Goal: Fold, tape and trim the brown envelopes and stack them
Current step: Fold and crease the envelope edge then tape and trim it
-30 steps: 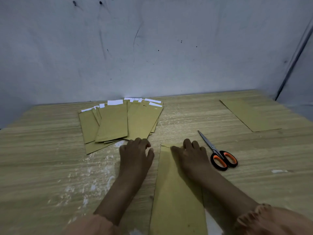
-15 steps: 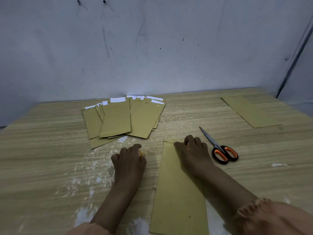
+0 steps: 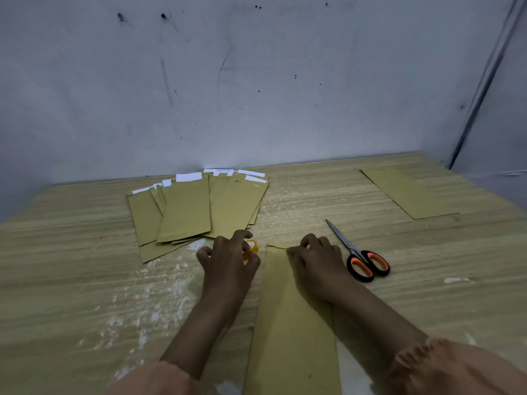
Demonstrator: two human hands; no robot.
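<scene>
Single head-worn wide-angle view, close over the tabletop [image 3: 85, 280], angled forward and down toward the wall [image 3: 256, 81] behind; no second view.

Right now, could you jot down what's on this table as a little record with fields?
surface: wooden table
left hand: grips a roll of clear tape
right hand: fingers curled, pressing the far end of the brown envelope
finished pile: fanned envelope stack with white strips at the far ends
scissors: shut, orange-and-black handles, right of the right hand
spare: single envelope, far right
</scene>
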